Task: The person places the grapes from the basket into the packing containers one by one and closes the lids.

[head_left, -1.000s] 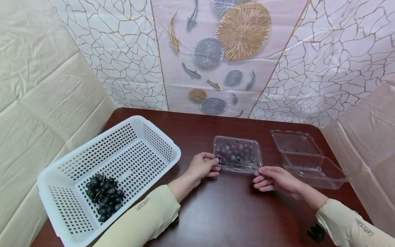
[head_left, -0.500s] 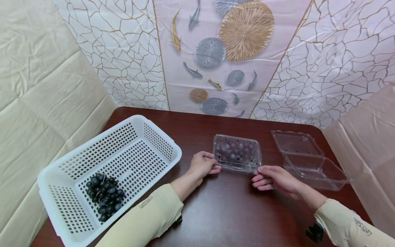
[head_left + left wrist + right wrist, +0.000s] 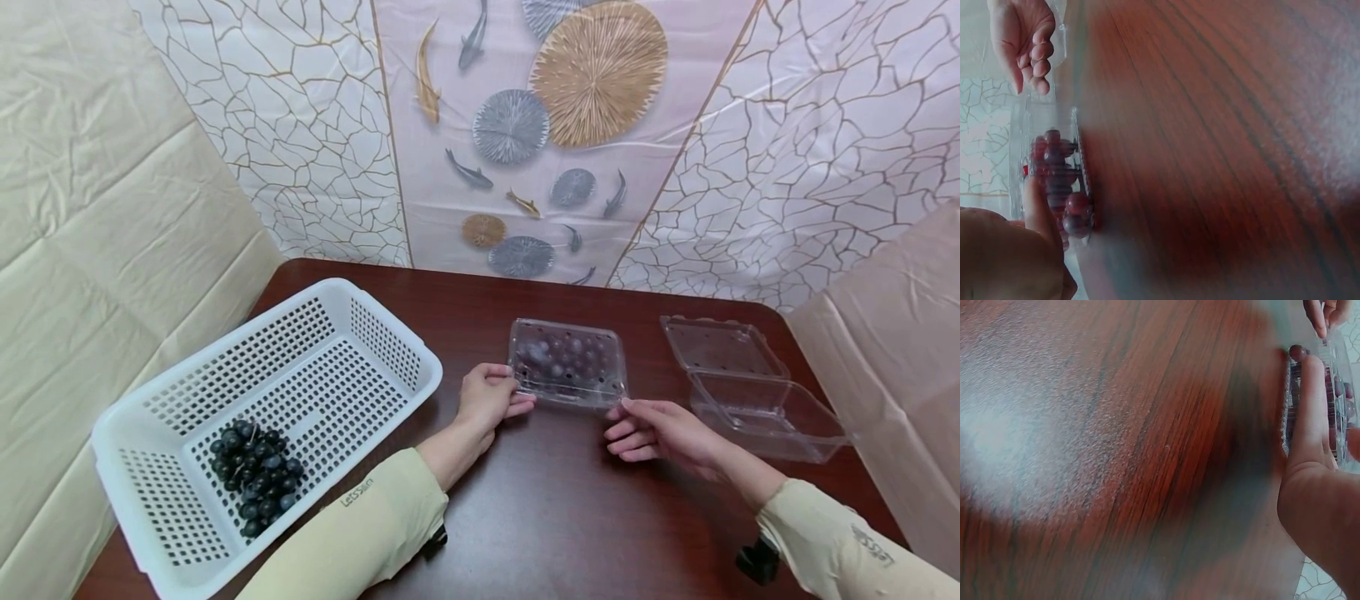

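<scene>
A clear plastic clamshell box (image 3: 570, 395) with dark grapes (image 3: 566, 354) inside stands on the table, its lid down. My left hand (image 3: 487, 398) pinches its near left corner. At the near right corner, my right hand (image 3: 660, 429) pinches the edge between thumb and index finger, its other fingers loosely curled below. In the left wrist view the grapes (image 3: 1057, 169) show through the box's side, and the left hand (image 3: 1010, 250) lies against it. The right wrist view has the right hand (image 3: 1316, 462) partly covering the box.
A white perforated basket (image 3: 375, 317) stands at the left, holding a bunch of dark grapes (image 3: 255, 475). At the right lies another clear clamshell (image 3: 772, 417), its lid folded back. The dark wooden table (image 3: 555, 517) meets a patterned wall covering (image 3: 517, 208) at the back.
The clamshell box with grapes has shifted slightly left and away from me. Both hands have moved a little with it, still at its near corners.
</scene>
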The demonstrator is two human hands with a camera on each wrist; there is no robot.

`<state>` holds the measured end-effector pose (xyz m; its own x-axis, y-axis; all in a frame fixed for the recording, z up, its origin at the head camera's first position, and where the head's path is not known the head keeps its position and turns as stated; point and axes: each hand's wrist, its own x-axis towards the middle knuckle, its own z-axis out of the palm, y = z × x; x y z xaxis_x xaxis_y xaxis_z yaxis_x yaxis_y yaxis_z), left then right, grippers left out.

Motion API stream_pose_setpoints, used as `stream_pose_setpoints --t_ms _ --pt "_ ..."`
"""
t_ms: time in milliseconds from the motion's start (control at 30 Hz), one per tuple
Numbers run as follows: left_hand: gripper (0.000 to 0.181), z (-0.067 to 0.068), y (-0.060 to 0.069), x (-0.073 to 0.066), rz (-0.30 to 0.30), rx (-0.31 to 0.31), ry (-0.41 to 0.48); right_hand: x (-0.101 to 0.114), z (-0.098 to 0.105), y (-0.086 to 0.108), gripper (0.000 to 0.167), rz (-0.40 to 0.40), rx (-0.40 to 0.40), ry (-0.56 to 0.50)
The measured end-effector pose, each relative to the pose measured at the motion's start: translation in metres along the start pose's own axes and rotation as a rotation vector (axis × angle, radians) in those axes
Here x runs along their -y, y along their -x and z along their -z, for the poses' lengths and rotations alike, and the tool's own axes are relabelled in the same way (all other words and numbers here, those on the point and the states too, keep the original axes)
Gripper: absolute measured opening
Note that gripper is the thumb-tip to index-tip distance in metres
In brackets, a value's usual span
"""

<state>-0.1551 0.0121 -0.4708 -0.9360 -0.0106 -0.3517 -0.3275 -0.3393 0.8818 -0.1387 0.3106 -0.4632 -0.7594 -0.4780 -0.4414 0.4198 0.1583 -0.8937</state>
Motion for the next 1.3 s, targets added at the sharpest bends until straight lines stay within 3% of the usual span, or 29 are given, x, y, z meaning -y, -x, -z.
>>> stream_pose_setpoints --t_ms 400,633,833,967,1067,1200,1300 --pt "0.024 0.004 -0.010 -0.005 -0.051 -0.057 0.090 0.015 -0.016 0.014 0.057 -0.032 0.075 0.112" --pt "0.024 0.002 -0.016 -0.007 -0.033 -0.073 0.112 0.038 -0.017 0.022 0.048 0.066 0.160 0.161" --pt "0.024 0.002 -0.018 -0.007 -0.028 -0.071 0.105 0.066 -0.004 0.035 0.041 0.124 0.098 0.245" --pt "0.034 0.001 -0.011 -0.011 -0.016 -0.077 -0.024 0.083 0.015 0.045 0.037 0.166 0.063 0.336" --pt "0.051 -0.001 -0.001 -0.016 -0.040 -0.092 -0.246 0.092 0.031 0.053 0.037 0.182 0.018 0.451" --pt "0.073 -0.006 0.015 -0.028 -0.084 -0.074 -0.493 0.100 0.050 0.063 0.040 0.119 -0.094 0.600" --pt "0.080 -0.012 0.027 -0.038 -0.099 -0.025 -0.554 0.104 0.065 0.069 0.043 0.056 -0.159 0.721"
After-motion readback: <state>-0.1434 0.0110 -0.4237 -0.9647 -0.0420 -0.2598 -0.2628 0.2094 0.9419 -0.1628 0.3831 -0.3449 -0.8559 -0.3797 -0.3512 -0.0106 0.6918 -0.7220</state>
